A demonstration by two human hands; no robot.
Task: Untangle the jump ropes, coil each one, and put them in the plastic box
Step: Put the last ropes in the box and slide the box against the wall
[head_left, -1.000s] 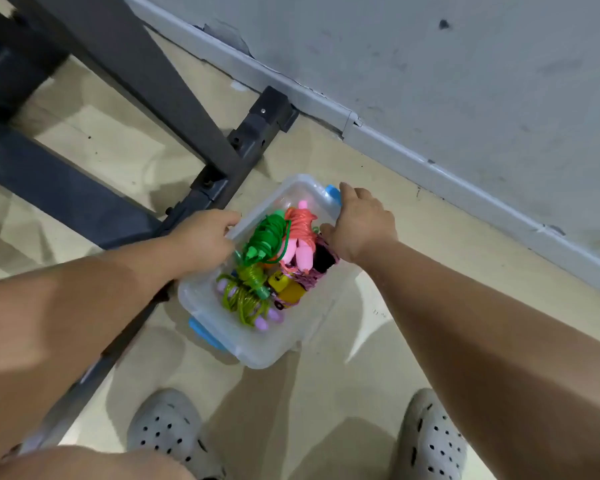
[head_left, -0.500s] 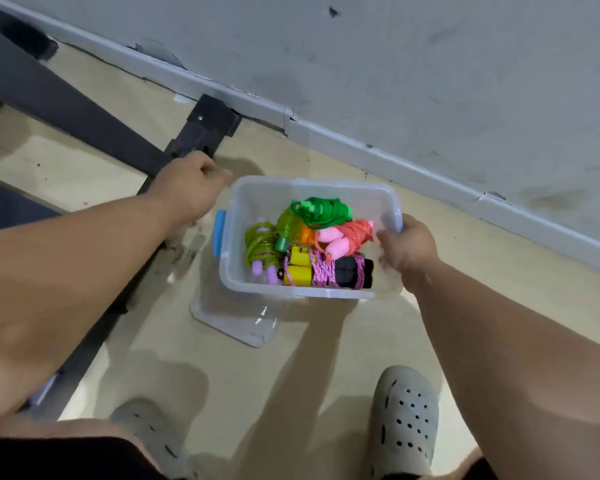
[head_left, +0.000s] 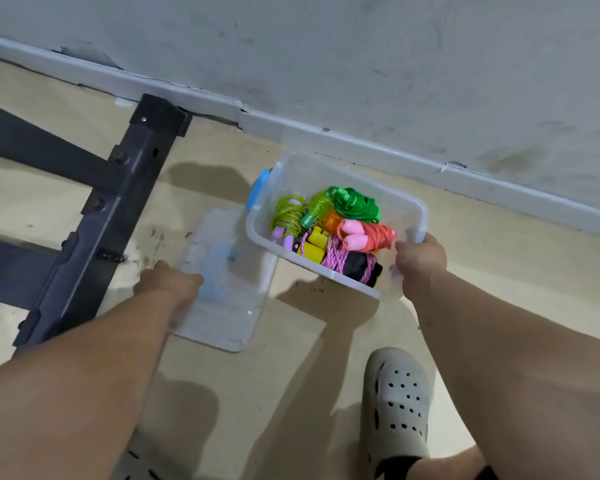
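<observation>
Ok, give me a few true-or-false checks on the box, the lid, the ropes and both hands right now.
1. The right hand grips the plastic box at one end. True.
2. Coiled jump ropes lie inside the box. True.
3. The lid is snapped onto the box. False: it lies on the floor beside the box.
4. The left hand holds the green rope. False: its fingers grip the lid's edge, and the green rope lies coiled in the box.
</observation>
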